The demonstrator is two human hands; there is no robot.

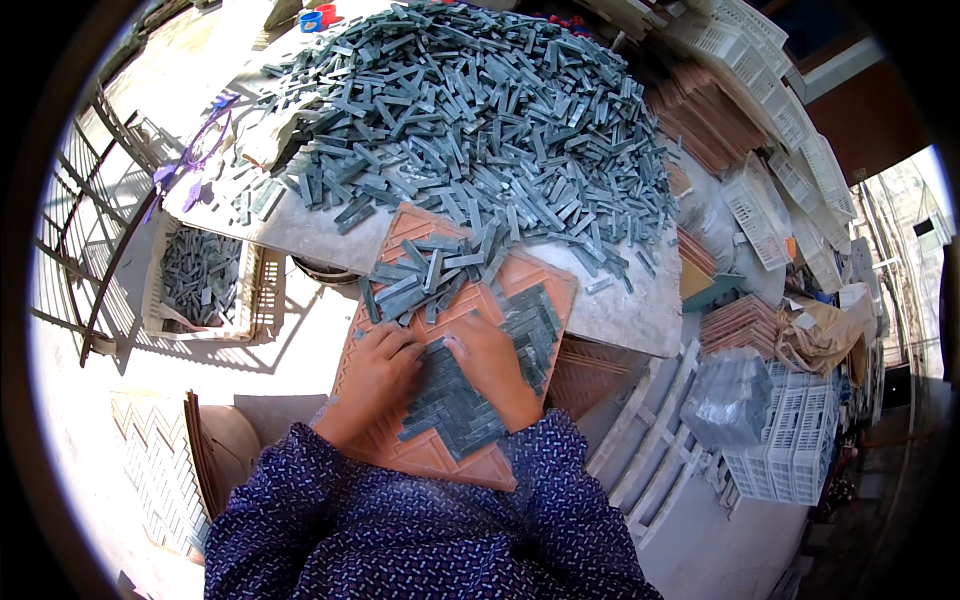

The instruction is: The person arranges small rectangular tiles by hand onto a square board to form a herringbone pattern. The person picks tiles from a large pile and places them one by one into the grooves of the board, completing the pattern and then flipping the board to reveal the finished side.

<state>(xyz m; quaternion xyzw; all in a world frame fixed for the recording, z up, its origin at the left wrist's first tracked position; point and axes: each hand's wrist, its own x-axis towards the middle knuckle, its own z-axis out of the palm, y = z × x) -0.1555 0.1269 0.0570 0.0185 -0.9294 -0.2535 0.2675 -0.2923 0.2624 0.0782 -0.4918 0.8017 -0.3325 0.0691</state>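
Observation:
A orange-brown moulded tray point(455, 471) with a herringbone pattern of slots lies tilted before me, its far part against the table. Dark green stone strips point(452, 407) fill a zigzag field in its middle and right. Loose strips point(432, 273) are heaped on its far end. My left hand point(376, 372) is over the tray at the near edge of that heap, fingers curled and closed. Over the set strips, my right hand point(490, 362) has its thumb and fingers drawn together. Whatever is between the fingers of either hand is hidden or too small to make out.
A large pile of stone strips point(480, 110) covers much of the pale table point(625, 320). At left stand a crate point(247, 285) of strips and a curved metal rack point(112, 225). Stacked orange trays point(705, 110), white crates point(785, 430) and a slatted pallet point(650, 440) are at right.

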